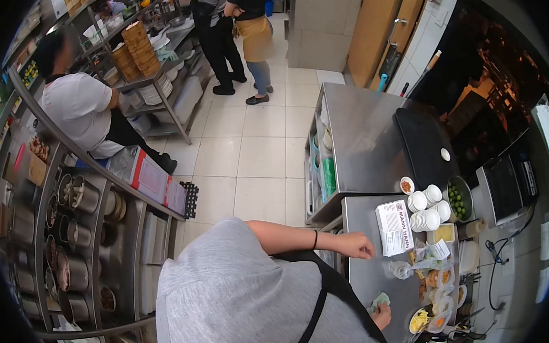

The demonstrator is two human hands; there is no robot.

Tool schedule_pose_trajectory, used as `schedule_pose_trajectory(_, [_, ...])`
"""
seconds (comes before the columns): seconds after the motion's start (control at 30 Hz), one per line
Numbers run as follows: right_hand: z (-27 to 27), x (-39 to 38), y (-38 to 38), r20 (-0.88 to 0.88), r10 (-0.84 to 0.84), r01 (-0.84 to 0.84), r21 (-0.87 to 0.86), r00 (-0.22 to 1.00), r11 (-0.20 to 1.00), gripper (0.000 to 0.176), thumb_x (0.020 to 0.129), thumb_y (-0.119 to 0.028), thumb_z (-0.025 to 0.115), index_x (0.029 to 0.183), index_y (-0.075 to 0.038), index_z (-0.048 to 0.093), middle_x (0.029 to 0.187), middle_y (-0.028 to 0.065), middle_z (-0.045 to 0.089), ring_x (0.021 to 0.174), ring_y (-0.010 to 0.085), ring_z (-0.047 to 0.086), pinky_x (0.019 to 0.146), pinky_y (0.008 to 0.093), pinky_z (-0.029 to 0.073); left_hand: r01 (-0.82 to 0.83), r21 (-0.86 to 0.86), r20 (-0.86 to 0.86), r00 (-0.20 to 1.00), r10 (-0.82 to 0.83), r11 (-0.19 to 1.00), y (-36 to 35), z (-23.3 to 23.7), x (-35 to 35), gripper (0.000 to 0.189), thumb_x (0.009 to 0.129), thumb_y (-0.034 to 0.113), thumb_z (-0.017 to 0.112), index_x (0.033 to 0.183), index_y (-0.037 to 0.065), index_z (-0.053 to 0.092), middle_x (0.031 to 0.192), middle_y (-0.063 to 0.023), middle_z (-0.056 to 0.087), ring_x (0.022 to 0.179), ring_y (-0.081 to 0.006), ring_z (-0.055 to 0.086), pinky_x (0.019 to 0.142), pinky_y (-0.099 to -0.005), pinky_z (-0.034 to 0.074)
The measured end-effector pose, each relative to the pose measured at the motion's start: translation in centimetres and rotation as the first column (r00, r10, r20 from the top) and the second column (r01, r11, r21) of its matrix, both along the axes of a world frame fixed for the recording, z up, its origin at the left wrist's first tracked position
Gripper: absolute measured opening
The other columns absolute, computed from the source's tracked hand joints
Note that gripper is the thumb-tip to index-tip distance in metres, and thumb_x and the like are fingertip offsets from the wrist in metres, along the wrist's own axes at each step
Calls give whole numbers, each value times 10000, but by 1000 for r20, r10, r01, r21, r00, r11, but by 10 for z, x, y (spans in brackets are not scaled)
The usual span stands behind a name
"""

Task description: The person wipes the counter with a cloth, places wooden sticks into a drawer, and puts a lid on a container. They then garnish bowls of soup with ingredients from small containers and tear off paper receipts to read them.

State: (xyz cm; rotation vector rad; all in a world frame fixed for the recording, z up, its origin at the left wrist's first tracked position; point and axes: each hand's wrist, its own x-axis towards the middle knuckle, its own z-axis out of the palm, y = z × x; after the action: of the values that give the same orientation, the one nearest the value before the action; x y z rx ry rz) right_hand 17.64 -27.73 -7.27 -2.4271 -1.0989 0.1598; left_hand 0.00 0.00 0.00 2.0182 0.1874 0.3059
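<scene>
Counter (364,278) lying lower right | right hand (381,318) gripping cloth (381,299), probably wiping | left hand (358,246) hovering, fingers curling closed, seemingly empty | next move likely needing flat cloth contact

Left forearm (285,239) outstretched, left hand (357,245) loosely curled; right hand (381,318) gripping, partly hidden.

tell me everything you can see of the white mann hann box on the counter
The white box, apparently cardboard, is oblong, with large dark letters reading MANN HANN along one long edge and smaller print too fine to read. It looks closed and rests on the steel counter, beside stacked white cups. The left hand is near but apart; contact with the cups is unclear.
</scene>
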Motion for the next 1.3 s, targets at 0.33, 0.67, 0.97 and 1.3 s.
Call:
schedule_pose_trajectory(0.33, [4, 0, 2, -53, -37, 38, 13, 998, 999, 243, 602, 62, 554, 831, 29, 629, 995, 220, 570, 932, 347, 535, 813, 377, 420, 2, 22, 2, 1000, -2, 1000, -1, 4, 1, 225, 781, 179, 566, 931, 13, 597, 843, -117, 624, 750, -239, 602, 679, -328, 473])
schedule_pose_trajectory(0.67, [9, -2, 4, -42, -36, 36, -6, 998, 999, 241, 596, 76, 560, 824, 36, 626, 990, 218, 571, 931, 349, 536, 810, 374, 421, 14, 28, -6, 1000, -14, 999, -1, 4, 4, 229, 778, 175, 569, 936, 10, 595, 853, -121, 624, 763, -239, 603, 689, -328, 472])
schedule_pose_trajectory(0.97, [6, 2, 0, -39, -9, 9, -5, 999, 1000, 231, 606, 65, 566, 828, 41, 625, 983, 209, 573, 932, 347, 534, 808, 375, 418, 20, 19, 8, 1000, -21, 1000, -4, 1, 10, 226, 769, 169, 580, 930, 11, 597, 847, -120, 624, 753, -236, 603, 680, -327, 474])
schedule_pose_trajectory(1.3, [7, 1, 0, 45, -20, 19, 18, 999, 1000, 219, 638, 3, 581, 855, 12, 611, 873, 197, 582, 822, 356, 549, 730, 398, 436, 23, -14, 10, 1000, -23, 1000, -13, -11, 17, 218, 767, 156, 583, 936, 21, 601, 854, -119, 625, 740, -221, 611, 671, -318, 479])
